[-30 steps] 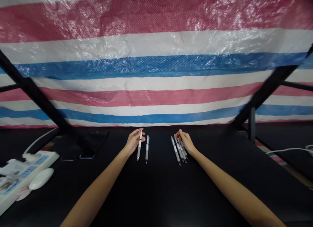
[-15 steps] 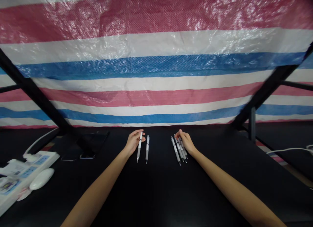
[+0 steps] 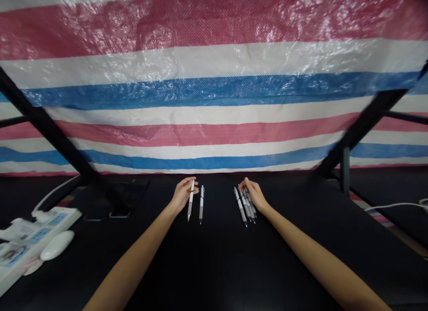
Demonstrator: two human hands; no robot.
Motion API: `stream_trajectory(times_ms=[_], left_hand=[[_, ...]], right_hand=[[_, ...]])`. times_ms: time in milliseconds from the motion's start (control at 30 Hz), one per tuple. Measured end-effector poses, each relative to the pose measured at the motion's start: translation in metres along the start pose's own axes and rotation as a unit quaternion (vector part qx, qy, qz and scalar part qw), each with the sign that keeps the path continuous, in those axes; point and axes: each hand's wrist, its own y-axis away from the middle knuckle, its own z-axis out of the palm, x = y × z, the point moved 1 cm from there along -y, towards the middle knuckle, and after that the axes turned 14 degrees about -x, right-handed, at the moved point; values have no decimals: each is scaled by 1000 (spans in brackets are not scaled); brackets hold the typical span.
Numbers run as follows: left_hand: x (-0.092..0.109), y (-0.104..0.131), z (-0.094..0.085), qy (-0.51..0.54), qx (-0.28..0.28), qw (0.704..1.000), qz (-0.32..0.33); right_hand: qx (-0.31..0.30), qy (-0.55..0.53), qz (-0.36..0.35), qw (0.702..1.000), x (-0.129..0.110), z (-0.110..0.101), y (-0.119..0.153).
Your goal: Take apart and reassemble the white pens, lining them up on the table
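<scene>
Clearly, pen [image 3: 190, 203] within left grip [image 3: 181, 195]

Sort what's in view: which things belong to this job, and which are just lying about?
Job in hand:
held pen in the left hand
second pen beside it
grouped pens at the right hand

Lying about:
white power strip
white oval object
dark flat object, hard to identify

Six pens [image 3: 201, 205] visible, one power strip [image 3: 38, 236], one mouse [image 3: 57, 245].

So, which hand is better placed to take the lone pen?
Probably the left hand: it is beside the lone pen, though holding another pen; the right hand is farther, at the pen cluster.
</scene>
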Motion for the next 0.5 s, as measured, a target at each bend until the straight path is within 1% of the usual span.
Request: stream_trajectory(times_ms=[333,500], left_hand=[[-5,-3,-5,-19,-10,1000,1],[-6,-2,-4,-34,-21,999,10]], right_hand=[[3,-14,3,1000,-1,1,1],[-2,-13,2,1000,1,0,0]])
